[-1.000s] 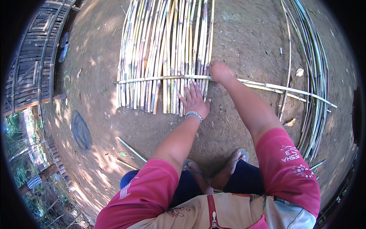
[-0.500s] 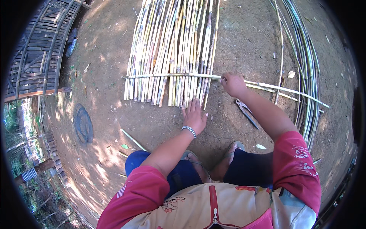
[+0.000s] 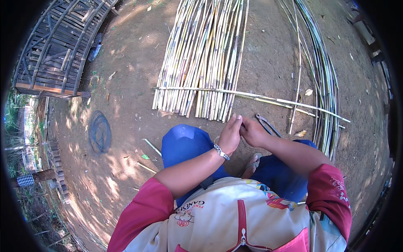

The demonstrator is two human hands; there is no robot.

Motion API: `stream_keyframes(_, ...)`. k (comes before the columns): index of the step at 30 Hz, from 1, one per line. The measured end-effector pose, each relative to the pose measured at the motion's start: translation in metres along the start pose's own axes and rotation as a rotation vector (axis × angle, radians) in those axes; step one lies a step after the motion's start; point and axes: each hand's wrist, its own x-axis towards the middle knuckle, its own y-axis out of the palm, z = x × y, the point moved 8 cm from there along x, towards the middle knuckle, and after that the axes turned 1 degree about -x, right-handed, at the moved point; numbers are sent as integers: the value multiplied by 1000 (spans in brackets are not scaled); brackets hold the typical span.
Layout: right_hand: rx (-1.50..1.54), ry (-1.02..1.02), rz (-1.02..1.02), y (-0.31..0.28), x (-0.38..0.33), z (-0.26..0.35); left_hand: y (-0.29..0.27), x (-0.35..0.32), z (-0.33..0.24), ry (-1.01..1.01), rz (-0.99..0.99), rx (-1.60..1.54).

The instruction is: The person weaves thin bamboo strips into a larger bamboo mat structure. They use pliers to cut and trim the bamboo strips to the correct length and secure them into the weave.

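My left hand (image 3: 230, 135), with a chain bracelet at its wrist, meets my right hand (image 3: 254, 133) in front of my knees. Both hands are closed, and whatever lies between the fingers is hidden. Just beyond them are the near ends of a row of thin bamboo poles (image 3: 201, 63), laid side by side on the ground. A thin crosspiece pole (image 3: 260, 97) lies over the row near those ends and runs out to the right. Beside my right hand, dark-handled pliers (image 3: 268, 125) lie on the soil, partly covered by my forearm.
A bundle of long green poles (image 3: 325, 80) lies at the right, with a single thin pole (image 3: 298, 63) alongside. A coil of dark wire (image 3: 100, 133) rests on the soil at the left. A slatted bamboo platform (image 3: 58, 54) stands at the far left. Short cut pieces lie near my left knee.
Both hands have left the poles and come together closer to my body. My right hand let go of the crosspiece. My knees have come forward, and the view has shifted.
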Motion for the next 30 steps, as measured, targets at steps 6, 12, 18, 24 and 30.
stream_keyframes(6,228,239,-186,-8,-22,-13,17,-1,-21,159,96,59)
stream_keyframes(12,201,313,-295,-16,-30,-42,8,11,-7,201,-37,14)
stream_keyframes(18,16,268,-291,-3,-28,-44,-21,40,2,131,-143,62)
stream_keyframes(24,-7,179,-213,13,-14,-36,-41,33,17,42,-192,-49)
stream_keyframes(30,32,147,-162,21,5,-4,-69,23,8,89,-272,-196)
